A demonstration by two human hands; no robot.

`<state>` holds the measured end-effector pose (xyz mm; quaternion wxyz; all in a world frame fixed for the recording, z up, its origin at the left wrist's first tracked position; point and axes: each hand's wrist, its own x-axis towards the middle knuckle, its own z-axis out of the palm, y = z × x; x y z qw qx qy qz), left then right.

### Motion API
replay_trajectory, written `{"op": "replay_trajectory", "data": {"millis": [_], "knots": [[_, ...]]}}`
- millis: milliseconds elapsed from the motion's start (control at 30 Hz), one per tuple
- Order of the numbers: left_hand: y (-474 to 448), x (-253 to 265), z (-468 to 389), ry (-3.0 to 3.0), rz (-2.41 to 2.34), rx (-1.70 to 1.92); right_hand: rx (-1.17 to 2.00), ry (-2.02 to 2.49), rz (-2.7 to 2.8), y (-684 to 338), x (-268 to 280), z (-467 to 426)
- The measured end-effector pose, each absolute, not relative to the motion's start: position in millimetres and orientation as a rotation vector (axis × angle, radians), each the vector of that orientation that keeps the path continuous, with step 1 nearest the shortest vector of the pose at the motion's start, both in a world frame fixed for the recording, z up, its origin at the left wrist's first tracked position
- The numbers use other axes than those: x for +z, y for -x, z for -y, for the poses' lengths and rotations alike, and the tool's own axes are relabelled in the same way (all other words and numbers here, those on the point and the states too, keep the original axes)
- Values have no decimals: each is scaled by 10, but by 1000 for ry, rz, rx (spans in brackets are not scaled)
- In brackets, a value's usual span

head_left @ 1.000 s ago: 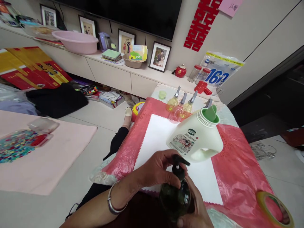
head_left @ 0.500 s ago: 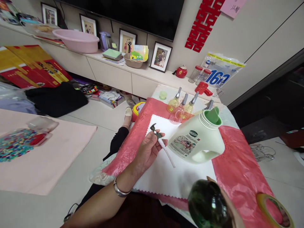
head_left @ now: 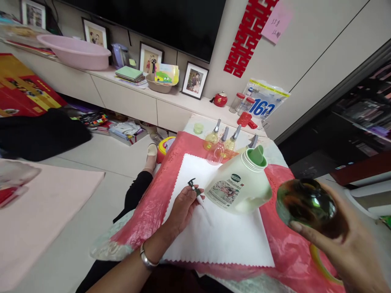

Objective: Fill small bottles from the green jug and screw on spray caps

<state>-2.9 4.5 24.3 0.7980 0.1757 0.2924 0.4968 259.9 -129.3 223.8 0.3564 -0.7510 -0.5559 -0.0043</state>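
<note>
Pinched in my left hand [head_left: 185, 203] is a pump dispenser top [head_left: 195, 189] with a black nozzle, a dark collar and a pale dip tube angled down over the white mat [head_left: 232, 236]. My right hand [head_left: 345, 236] is wrapped round a dark green, see-through rounded bottle [head_left: 305, 205], raised over the right side of the table. A large pale-green detergent jug [head_left: 238, 183] stands between my hands, its green mouth uncapped. Behind it are several clear spray bottles with grey heads, among them a pink one [head_left: 216, 150] and a yellow one [head_left: 211, 139].
Red plastic sheeting [head_left: 143, 215] covers the table under the mat. A roll of tape [head_left: 325, 264] lies below my right hand. A small green cup [head_left: 198, 128] and red-lidded jars [head_left: 236, 102] are at the back. A pink-covered surface [head_left: 45, 228] lies left.
My right hand has lifted the green bottle up and to the right. The view has turned right. My left hand still holds the pump top.
</note>
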Motion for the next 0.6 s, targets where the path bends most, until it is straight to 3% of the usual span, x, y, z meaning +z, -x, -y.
{"op": "replay_trajectory", "data": {"millis": [333, 600], "knots": [[36, 236, -35, -418, -627, 1048, -669, 1855, 1985, -2675, 2654, 753], [20, 228, -40, -433, -631, 1037, -854, 1772, 2203, -2592, 2834, 626]]}}
